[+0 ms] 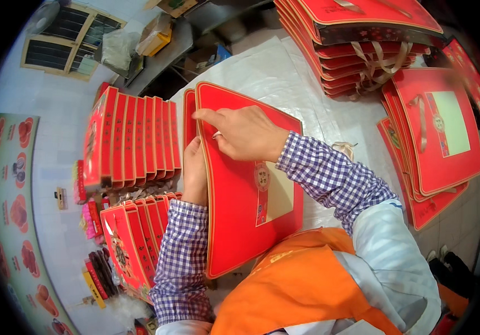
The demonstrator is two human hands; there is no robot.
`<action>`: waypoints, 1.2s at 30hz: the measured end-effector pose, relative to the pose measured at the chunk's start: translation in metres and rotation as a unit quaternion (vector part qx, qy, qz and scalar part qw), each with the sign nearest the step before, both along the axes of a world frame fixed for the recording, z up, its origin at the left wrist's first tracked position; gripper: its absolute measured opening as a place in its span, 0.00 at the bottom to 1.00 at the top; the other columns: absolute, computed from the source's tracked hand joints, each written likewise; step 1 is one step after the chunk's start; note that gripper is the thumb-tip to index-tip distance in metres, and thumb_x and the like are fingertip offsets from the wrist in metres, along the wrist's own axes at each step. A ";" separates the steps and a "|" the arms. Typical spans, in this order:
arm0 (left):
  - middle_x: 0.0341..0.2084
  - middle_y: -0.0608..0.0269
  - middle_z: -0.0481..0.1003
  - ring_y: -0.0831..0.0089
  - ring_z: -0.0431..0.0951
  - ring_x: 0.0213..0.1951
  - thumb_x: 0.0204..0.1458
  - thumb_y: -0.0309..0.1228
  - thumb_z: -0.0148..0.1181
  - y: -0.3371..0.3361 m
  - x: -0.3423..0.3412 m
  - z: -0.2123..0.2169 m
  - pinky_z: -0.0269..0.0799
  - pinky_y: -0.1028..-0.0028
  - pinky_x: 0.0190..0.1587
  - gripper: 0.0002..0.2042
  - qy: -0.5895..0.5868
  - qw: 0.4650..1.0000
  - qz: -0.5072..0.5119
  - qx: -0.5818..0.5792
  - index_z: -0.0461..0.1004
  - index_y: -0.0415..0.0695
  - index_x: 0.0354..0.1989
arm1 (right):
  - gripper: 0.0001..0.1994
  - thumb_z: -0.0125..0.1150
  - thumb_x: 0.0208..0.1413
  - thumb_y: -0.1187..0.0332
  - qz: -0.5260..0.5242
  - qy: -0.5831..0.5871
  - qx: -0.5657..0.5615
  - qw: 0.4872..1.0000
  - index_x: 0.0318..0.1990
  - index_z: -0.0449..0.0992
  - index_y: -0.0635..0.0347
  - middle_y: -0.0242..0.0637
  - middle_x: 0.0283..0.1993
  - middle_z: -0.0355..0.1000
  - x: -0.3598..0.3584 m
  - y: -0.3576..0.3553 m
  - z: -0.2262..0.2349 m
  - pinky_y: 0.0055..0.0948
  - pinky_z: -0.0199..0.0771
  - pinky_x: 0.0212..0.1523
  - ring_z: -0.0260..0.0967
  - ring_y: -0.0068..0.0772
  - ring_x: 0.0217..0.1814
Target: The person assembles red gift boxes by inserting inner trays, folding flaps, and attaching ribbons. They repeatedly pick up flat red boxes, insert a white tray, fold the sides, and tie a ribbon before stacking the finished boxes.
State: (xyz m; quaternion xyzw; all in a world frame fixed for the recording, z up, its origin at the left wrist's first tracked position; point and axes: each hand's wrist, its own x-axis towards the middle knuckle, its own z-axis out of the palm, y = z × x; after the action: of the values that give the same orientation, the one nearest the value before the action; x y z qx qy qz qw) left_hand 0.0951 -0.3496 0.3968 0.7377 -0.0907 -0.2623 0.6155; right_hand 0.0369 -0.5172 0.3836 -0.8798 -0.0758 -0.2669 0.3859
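A flat red bag (245, 195) with gold edging and a cream panel is held up on edge in front of the person, above the white sheet (273, 72) that covers the table. The right hand (245, 134) lies on the bag's upper front face, forefinger stretched toward its top left corner, the other fingers curled against the card. The left hand (194, 170) grips the bag's left edge, fingers wrapped behind it where they cannot be seen. Both sleeves are checked purple and white, and an orange apron (301, 285) sits just below the bag.

Left of the bag, a row of opened red bags (134, 137) stands upright side by side. A second such row (134, 240) stands below it, near the left forearm. Right of the bag, well apart, flat bags (435, 134) lie fanned in a heap. Beyond the bag, at the far end of the sheet, rises a tall stack (357, 39) of flat bags with what look like beige ribbon handles hanging out.
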 end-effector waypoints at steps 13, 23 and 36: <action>0.34 0.54 0.77 0.73 0.77 0.37 0.61 0.31 0.52 0.006 0.027 -0.027 0.71 0.70 0.38 0.10 -0.202 0.964 0.030 0.168 0.71 0.34 0.39 | 0.11 0.51 0.61 0.62 0.120 0.023 -0.080 0.989 0.44 0.74 0.56 0.43 0.28 0.74 0.019 -0.006 0.015 0.41 0.71 0.31 0.73 0.44 0.29; 0.34 0.63 0.77 0.79 0.76 0.33 0.64 0.34 0.50 0.039 0.006 -0.034 0.72 0.79 0.34 0.12 0.064 0.992 0.100 -0.053 0.73 0.38 0.40 | 0.12 0.52 0.63 0.64 0.140 0.089 0.033 0.986 0.51 0.69 0.57 0.38 0.19 0.66 0.026 -0.003 0.005 0.32 0.65 0.26 0.66 0.31 0.21; 0.45 0.58 0.74 0.77 0.74 0.45 0.64 0.36 0.50 0.006 -0.042 0.020 0.72 0.76 0.49 0.18 -0.017 1.000 0.015 -0.006 0.66 0.36 0.55 | 0.09 0.49 0.64 0.67 0.040 0.122 0.410 0.903 0.39 0.69 0.66 0.39 0.27 0.69 -0.026 0.026 -0.105 0.27 0.69 0.34 0.68 0.25 0.30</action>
State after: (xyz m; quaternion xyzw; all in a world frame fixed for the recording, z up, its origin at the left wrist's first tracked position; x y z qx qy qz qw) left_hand 0.0531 -0.3440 0.4166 0.7392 -0.0918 -0.2403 0.6224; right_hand 0.0109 -0.4915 0.2782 -0.6655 0.0529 -0.1497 0.7293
